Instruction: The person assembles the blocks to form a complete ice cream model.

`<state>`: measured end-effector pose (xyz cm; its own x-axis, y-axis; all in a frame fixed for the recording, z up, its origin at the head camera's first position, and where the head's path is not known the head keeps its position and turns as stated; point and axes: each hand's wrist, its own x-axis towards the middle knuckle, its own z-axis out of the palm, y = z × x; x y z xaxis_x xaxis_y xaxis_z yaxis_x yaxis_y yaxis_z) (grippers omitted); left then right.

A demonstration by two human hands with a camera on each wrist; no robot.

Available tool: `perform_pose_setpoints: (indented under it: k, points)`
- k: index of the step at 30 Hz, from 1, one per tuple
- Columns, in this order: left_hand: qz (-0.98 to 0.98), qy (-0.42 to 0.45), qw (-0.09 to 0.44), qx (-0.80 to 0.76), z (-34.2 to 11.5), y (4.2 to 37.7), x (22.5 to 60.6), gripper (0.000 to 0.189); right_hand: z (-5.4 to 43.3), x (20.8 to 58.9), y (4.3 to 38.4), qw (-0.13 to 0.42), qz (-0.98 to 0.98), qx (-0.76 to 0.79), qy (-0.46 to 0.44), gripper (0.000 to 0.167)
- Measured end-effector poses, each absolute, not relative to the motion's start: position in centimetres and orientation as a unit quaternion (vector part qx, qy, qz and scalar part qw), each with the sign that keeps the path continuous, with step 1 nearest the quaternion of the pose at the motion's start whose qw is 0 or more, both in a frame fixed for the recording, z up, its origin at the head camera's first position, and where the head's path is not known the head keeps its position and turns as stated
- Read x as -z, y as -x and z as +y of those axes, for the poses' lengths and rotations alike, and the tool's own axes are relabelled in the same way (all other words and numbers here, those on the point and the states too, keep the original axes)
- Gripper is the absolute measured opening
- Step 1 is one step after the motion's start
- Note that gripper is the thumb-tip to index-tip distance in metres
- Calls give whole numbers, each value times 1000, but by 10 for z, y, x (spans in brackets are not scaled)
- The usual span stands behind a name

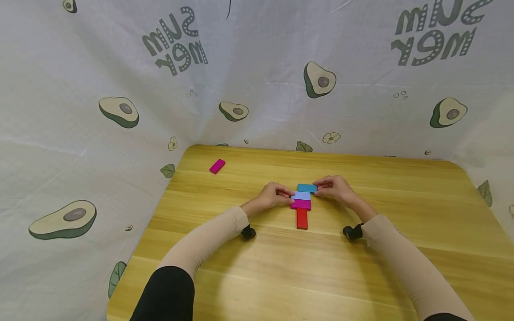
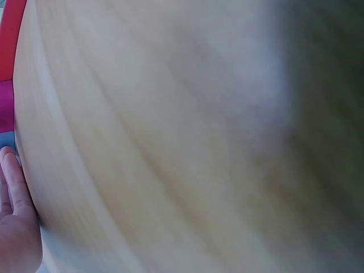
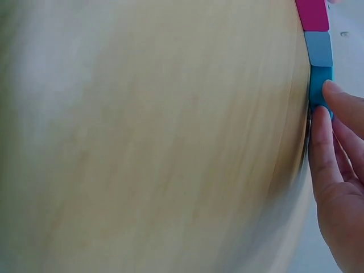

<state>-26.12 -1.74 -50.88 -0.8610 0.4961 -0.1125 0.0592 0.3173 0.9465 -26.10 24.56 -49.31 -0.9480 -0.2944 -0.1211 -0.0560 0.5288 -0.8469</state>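
Note:
Four flat rectangular blocks lie together on the wooden table. The red block [image 1: 302, 219] points lengthwise toward the person, with its far end against the magenta block [image 1: 302, 204], which lies crosswise. Beyond that is a light blue block [image 1: 302, 195], also crosswise, its left end between the thumb and fingers of the left hand [image 1: 275, 195]. Farthest off, a darker blue block [image 1: 307, 188] is set a little to the right. The right hand [image 1: 336, 189] pinches its right end between thumb and fingers. In the right wrist view, the thumb rests on the blue block [image 3: 320, 91].
A second magenta block [image 1: 217, 166] lies apart near the table's far left corner. A pale cloth [image 1: 265, 116] printed with avocados and lettering hangs behind the table [image 1: 257, 276]. A small black wrist camera [image 1: 248, 232] sits under the left wrist, another [image 1: 352, 232] under the right.

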Motion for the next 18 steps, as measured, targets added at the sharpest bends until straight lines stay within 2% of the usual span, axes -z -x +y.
perform_pose_setpoints:
  k: [13,18]
  points:
    - [781,-177,197,-565,-18,261,510,21,242,493,261,129,860,481,111,38]
    - [777,-181,206,-567,-20,252,491,22,235,472,252,141,853,488,118,36]
